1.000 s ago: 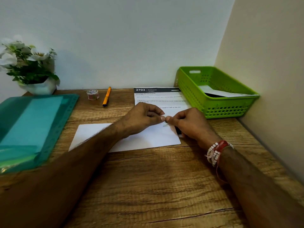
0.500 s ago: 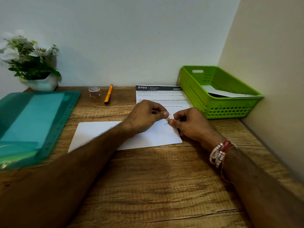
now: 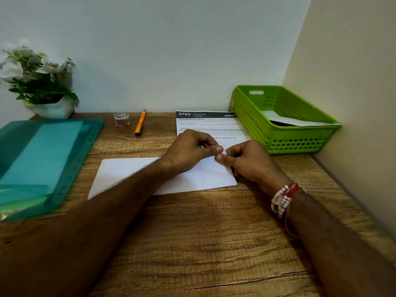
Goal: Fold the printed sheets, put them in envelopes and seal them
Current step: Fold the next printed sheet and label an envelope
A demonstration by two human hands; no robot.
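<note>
Envelope [image 3: 124, 172], white and blank, lies flat and lengthwise in the middle of the desk [image 3: 214, 232], tilted slightly, its right end under the hands. The left hand [image 3: 188, 153] reaches across it, forearm covering its middle, fingers curled and thumb tip pressed to the forefinger. The right hand [image 3: 250, 161] is curled the same way over the envelope's right end, heel on the wood. The two thumb tips meet just above the paper. Whether they pinch anything between them cannot be told, since it would be too small to see. A bead bracelet [image 3: 282, 198] sits on the right wrist.

The sheet [image 3: 210, 125], headed "2703", lies unfolded at the back edge, its near part hidden by the hands. Just beside it, in the back right corner, stands a green basket [image 3: 300, 138] with a paper [image 3: 295, 121] inside. A pen [image 3: 140, 123] and a tape roll [image 3: 122, 119] lie near the back edge, left of the sheet. A teal folder [image 3: 42, 157] lies along the left edge, with a plant [image 3: 38, 82] in the back left corner.
</note>
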